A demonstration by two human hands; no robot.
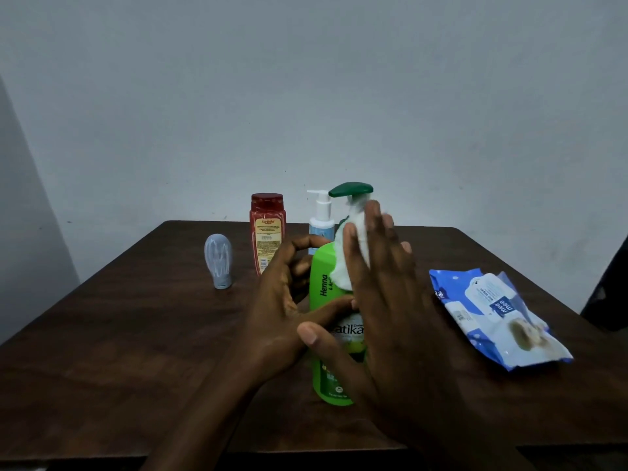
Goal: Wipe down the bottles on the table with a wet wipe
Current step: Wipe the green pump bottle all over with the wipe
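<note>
A tall green pump bottle [323, 287] with a dark green pump head stands upright in the middle of the dark wooden table [136, 334]. My left hand [278, 300] grips its body from the left. My right hand [377, 294] presses a white wet wipe [350, 253] against the bottle's neck and shoulder. Behind stand a red bottle [266, 232] and a small white pump bottle [320, 212], partly hidden by the green one. A small grey-blue bottle [219, 261] stands on its cap at the left.
A blue and white pack of wet wipes [496, 317] lies on the table to the right, close to the edge. A pale wall rises behind the table. Something dark stands off the table's right side.
</note>
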